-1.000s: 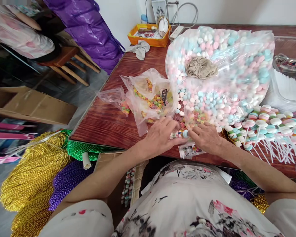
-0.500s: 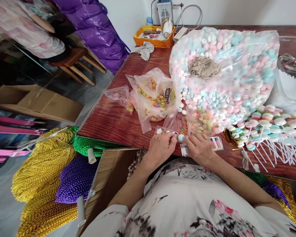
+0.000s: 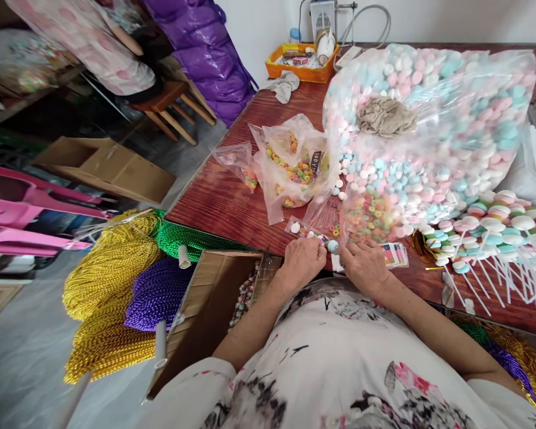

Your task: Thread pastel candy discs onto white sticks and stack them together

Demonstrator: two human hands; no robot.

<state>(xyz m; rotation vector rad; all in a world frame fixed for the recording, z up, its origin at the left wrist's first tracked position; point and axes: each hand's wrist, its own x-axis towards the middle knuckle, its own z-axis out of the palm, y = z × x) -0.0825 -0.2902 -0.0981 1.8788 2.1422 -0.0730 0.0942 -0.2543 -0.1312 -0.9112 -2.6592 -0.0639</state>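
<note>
My left hand (image 3: 304,261) and my right hand (image 3: 364,266) are close together at the table's front edge, fingers curled and pinched. A light-blue round bead (image 3: 333,246) shows between their fingertips. What else the fingers grip is too small or hidden to make out. Just beyond the left fingertips lies a small clear packet with a white disc (image 3: 295,227) and colourful bits. Printed cards (image 3: 397,255) are beside my right hand, partly under it. A clear bag of colourful ring-shaped beads (image 3: 370,213) lies just past the right fingers.
A large bag of pastel discs (image 3: 433,173) with a brown cloth (image 3: 386,116) covers the back right. Stacked-disc sticks (image 3: 495,229) lie at right. An open bag of rings (image 3: 295,167) stands left. Below are a cardboard box (image 3: 205,304) and bead strands (image 3: 111,274). Another person (image 3: 89,47) sits far left.
The view has swung left, so the table and its things appear farther right. Both hands stay close together around the blue bead, with little visible movement of the fingers.
</note>
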